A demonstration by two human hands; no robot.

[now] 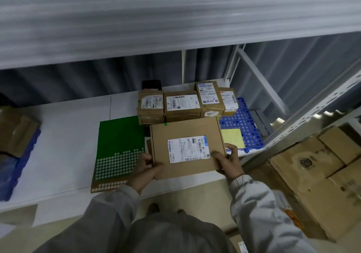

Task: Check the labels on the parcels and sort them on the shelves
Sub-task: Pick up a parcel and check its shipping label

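Note:
A flat brown cardboard parcel with a white shipping label on top is held over the white shelf. My left hand grips its near left corner and my right hand grips its near right edge. Behind it, several taped brown parcels with labels stand in a row at the back of the shelf.
A green sheet of round stickers lies left of the held parcel. A blue perforated mat with a yellow note lies to the right. Large cartons sit at right beside a white metal upright. Another parcel is at far left.

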